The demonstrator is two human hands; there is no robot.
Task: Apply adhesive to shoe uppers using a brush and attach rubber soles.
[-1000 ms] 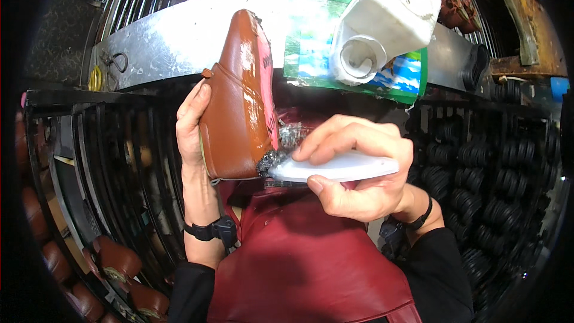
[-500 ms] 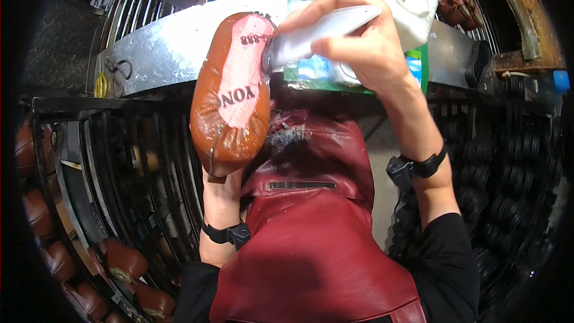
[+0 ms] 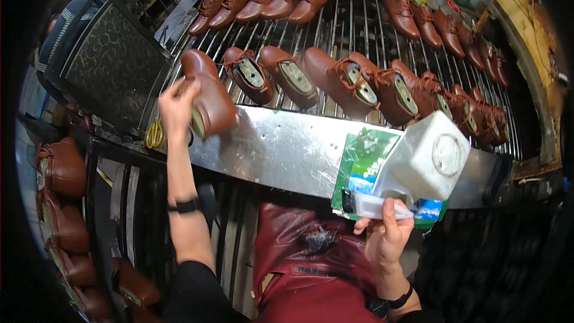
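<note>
My left hand (image 3: 177,109) is closed on a brown leather shoe (image 3: 214,93) at the left end of the near row. The shoe lies on its side over the rack and the metal ledge's edge, its sole turned from view. My right hand (image 3: 388,236) pinches a flat white-handled brush (image 3: 379,207) with a dark tip. The brush is over the front edge of a green and blue printed sheet (image 3: 362,161). On that sheet a white square plastic container (image 3: 441,154) stands or leans, just beyond the brush.
A rack of metal bars (image 3: 335,42) carries several brown shoes (image 3: 290,78) in rows. In front of it runs a metal ledge (image 3: 269,143). Yellow-handled scissors (image 3: 155,135) lie at its left end. A patterned chair back (image 3: 113,63) stands left; more shoes (image 3: 66,227) sit lower left.
The view has tilted up toward the rack. My left hand has carried the shoe from over my lap to the rack. My right hand has drawn the brush back from the sole.
</note>
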